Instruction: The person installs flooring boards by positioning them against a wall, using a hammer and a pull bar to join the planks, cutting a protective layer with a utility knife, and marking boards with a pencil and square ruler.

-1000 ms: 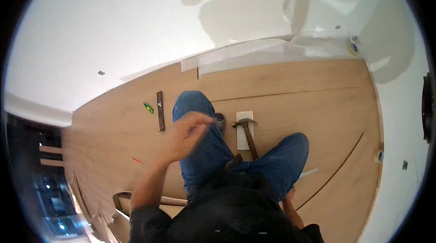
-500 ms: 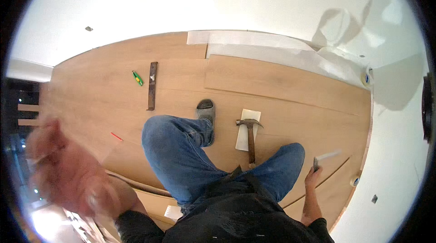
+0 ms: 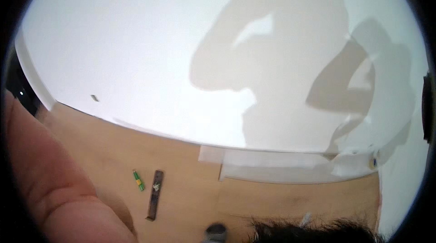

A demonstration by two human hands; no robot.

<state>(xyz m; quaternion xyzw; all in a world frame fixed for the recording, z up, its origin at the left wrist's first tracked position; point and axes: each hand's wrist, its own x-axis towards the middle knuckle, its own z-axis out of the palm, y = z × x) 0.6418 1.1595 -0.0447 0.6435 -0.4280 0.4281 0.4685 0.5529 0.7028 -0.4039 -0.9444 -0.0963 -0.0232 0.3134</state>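
The person's left hand (image 3: pixel 63 193) is looming close to the camera, and whether it is grasping anything cannot be told. To its right, a green-and-yellow hand tool (image 3: pixel 138 181) is lying on the wooden floor (image 3: pixel 181 170), with a dark metal bar (image 3: pixel 154 200) resting just beyond.

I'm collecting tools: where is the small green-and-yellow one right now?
In the head view, the small green-and-yellow tool lies on the light-brown wood-look floor, left of centre, just left of the long dark metal bar.
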